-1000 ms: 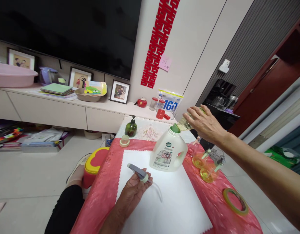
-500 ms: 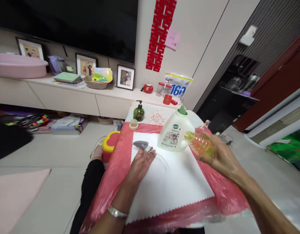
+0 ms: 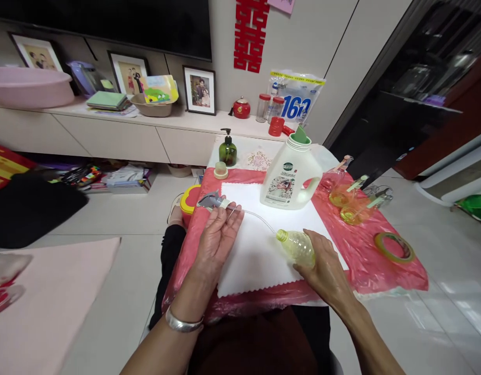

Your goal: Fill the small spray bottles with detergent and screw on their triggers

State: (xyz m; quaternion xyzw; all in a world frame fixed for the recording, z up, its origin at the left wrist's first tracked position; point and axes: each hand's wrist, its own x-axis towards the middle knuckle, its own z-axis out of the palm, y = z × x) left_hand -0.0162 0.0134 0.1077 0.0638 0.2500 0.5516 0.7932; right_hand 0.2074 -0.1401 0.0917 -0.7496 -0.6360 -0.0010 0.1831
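Observation:
My left hand (image 3: 222,229) grips a grey spray nozzle (image 3: 211,200) with a white collar. A thin clear tube curves from it to the right, and its end is near the neck of a yellow see-through bottle (image 3: 297,246). I cannot tell whether the tube end is inside the mouth. My right hand (image 3: 324,265) is wrapped round this bottle, which tilts with its neck to the left. Both hands are over a white sheet (image 3: 256,260) with a zigzag edge. Behind them stands a white detergent jug (image 3: 289,172) with a green spout.
Red plastic film (image 3: 373,250) covers the table. A tape roll (image 3: 394,247) and several yellowish bottles (image 3: 352,213) are on the right. At the back are a green pump bottle (image 3: 228,150) and a beige cap (image 3: 220,170). A cabinet (image 3: 123,135) runs behind.
My right hand has brought the yellow bottle from beside the jug to the left and nearer to me, close to the tube. The view has tilted down, showing more bottles and the tape.

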